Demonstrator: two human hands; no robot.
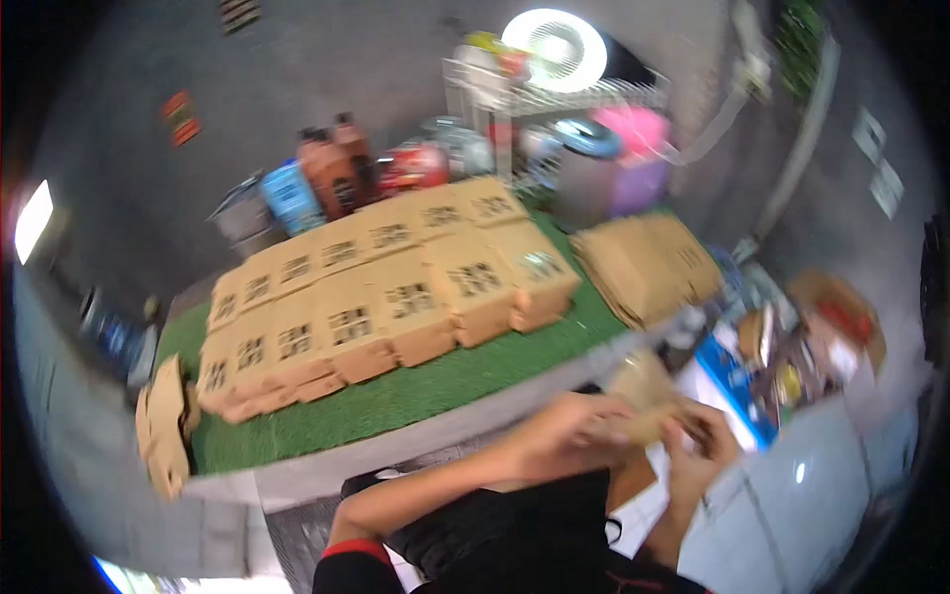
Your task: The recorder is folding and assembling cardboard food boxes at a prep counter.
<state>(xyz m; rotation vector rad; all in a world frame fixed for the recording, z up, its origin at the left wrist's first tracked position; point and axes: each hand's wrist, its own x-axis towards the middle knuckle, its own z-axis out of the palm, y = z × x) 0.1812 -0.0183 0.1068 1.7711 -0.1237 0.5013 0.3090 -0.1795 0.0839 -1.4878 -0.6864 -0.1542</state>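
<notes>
Both hands are together at the lower right of centre, in front of the green mat's edge. My left hand (569, 433), its fingers closed, grips a small tan piece (641, 384) that looks like kraft card; motion blur hides its exact shape. On the other side of the same piece, my right hand (699, 445) pinches its lower edge with thumb and fingers. Beyond my hands, two rows of brown cardboard boxes (351, 327) with dark print stand close together on the green mat (396, 408).
A stack of flat brown cardboard (648, 265) lies at the mat's right end, and loose folded pieces (163, 426) at its left. Bottles (332, 168), a wire rack (584, 97) and a lidded bin (586, 183) stand behind. Cluttered items and a blue-edged box (734, 386) are at right.
</notes>
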